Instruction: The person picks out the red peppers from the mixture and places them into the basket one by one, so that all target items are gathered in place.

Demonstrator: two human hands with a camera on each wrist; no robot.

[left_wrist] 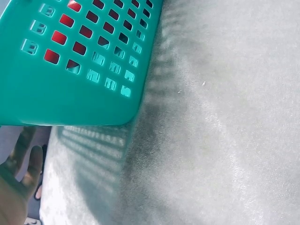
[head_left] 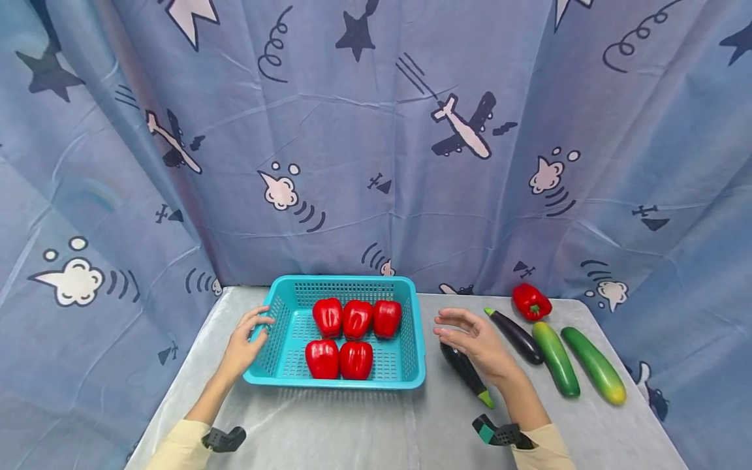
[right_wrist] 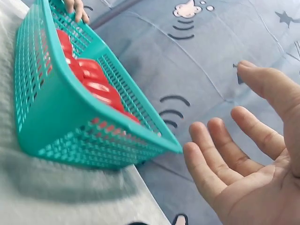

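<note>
A turquoise plastic basket (head_left: pixel 335 385) stands on the table with several red bell peppers (head_left: pixel 356 360) inside. My left hand (head_left: pixel 243 346) is at the basket's left side, its fingertips over the rim and its thumb apart from the fingers. In the left wrist view, part of that hand (left_wrist: pixel 18 183) shows beyond the basket's edge. My right hand (head_left: pixel 476 343) hovers right of the basket, palm toward it, fingers spread and holding nothing in the right wrist view. Below this hand lies a dark eggplant (head_left: pixel 467 373), partly covered by it.
Farther right on the table (head_left: pixel 329 431) lie a second eggplant (head_left: pixel 519 339), a green zucchini (head_left: pixel 557 359), another with a yellow end (head_left: pixel 595 365), and a red bell pepper (head_left: pixel 531 302) at the back. A blue patterned curtain (head_left: pixel 352 143) hangs behind and at both sides.
</note>
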